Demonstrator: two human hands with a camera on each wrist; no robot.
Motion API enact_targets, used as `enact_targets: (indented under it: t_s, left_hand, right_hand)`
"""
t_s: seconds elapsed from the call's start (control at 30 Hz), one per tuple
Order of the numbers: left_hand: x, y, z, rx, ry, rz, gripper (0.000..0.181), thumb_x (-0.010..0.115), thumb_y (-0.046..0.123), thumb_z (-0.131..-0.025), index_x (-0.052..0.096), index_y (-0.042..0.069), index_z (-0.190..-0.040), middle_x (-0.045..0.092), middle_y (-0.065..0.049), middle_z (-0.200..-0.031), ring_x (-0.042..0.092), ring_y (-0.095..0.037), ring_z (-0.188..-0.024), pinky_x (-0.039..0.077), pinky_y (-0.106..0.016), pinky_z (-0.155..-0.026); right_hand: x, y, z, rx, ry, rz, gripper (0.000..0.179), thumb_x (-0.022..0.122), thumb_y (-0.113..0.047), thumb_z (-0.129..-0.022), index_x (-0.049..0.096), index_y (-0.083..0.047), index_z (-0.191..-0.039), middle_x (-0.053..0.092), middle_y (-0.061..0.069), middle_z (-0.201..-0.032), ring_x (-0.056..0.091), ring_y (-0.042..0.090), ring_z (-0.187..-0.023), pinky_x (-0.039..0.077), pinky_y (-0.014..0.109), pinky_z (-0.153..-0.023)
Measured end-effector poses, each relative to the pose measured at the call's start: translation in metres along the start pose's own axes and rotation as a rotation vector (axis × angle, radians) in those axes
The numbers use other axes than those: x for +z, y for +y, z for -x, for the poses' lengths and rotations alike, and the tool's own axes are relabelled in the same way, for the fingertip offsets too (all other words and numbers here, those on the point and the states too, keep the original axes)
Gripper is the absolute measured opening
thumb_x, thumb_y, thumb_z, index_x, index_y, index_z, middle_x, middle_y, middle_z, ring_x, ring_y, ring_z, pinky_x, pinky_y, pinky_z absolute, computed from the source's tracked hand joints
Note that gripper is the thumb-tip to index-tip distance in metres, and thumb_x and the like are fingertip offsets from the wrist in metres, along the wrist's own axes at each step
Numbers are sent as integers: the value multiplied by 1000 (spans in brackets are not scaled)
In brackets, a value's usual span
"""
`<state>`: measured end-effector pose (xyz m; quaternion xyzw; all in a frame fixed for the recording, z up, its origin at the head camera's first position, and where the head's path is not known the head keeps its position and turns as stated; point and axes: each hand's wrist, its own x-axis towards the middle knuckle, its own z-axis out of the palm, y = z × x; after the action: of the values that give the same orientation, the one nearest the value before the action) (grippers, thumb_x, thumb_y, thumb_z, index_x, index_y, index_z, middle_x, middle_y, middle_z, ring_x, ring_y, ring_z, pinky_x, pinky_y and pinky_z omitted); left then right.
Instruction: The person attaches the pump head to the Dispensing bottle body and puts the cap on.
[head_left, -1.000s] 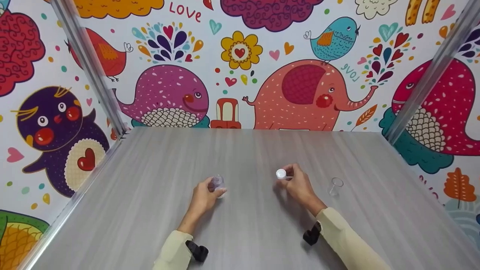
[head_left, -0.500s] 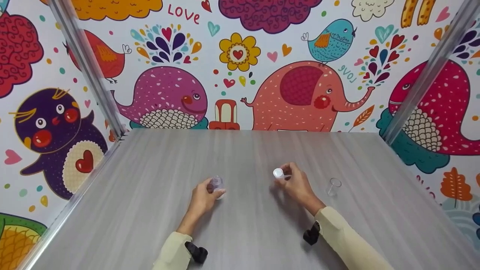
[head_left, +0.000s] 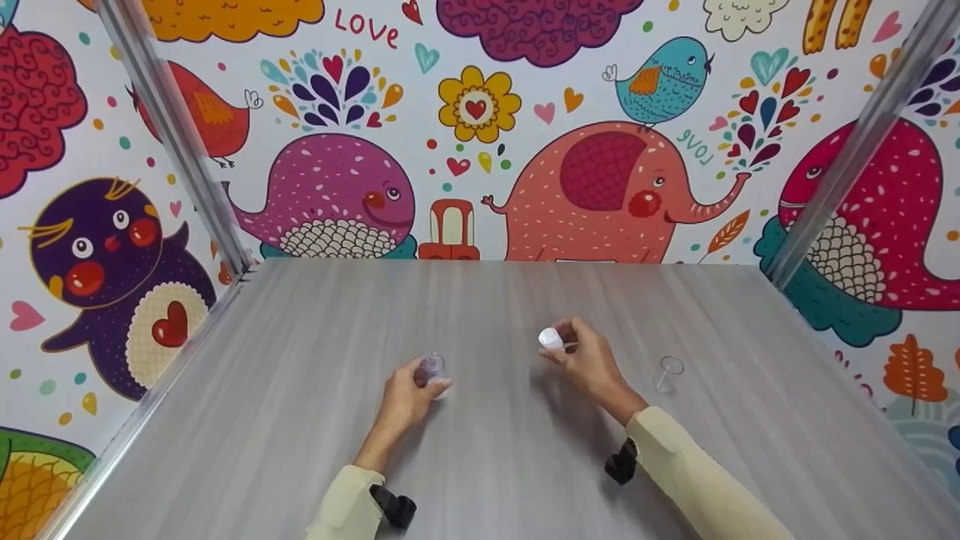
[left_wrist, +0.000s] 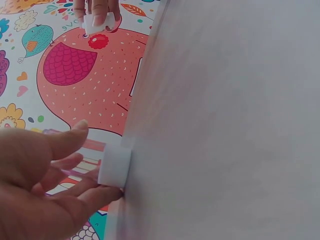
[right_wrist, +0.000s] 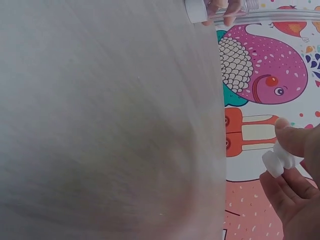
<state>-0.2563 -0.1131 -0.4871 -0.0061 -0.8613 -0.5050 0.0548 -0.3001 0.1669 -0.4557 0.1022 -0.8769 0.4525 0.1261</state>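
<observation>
My left hand (head_left: 407, 394) holds a small clear, purplish bottle (head_left: 435, 367), its narrow neck uppermost. A white band (left_wrist: 115, 166) forms the bottle's lower end, which meets the tabletop; my thumb and fingers lie on either side of the body. To the right, my right hand (head_left: 592, 361) pinches a small white cap (head_left: 550, 338) above the table, apart from the bottle. Two rounded white parts of this cap (right_wrist: 275, 162) show between thumb and fingers in the right wrist view. Its inside cannot be made out.
A clear open-topped cup (head_left: 670, 373) stands on the grey wood-grain table (head_left: 487, 457), right of my right hand. Printed cartoon walls (head_left: 480, 172) and metal posts (head_left: 180, 142) border the table's back and sides. Black wrist mounts (head_left: 394, 506) stick out from both sleeves.
My right hand has moved slightly left and away from me, and the white cap in it has tilted. The left hand and bottle stay in place. The head view has shifted a little.
</observation>
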Motion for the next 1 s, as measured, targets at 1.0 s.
enact_targets:
  t_s: [1.0]
  left_hand:
    - [1,1,2,18,11,-3,39,73,11,-91,61,-5,-124,69,-24,-117,67,-35,-109,54,-49,-94]
  right_hand:
    - [12,-22,-4,-181,-10,53,35,79,-9,-84,66,-7,-117,66,8,-111,65,21,-105,57,38,-91]
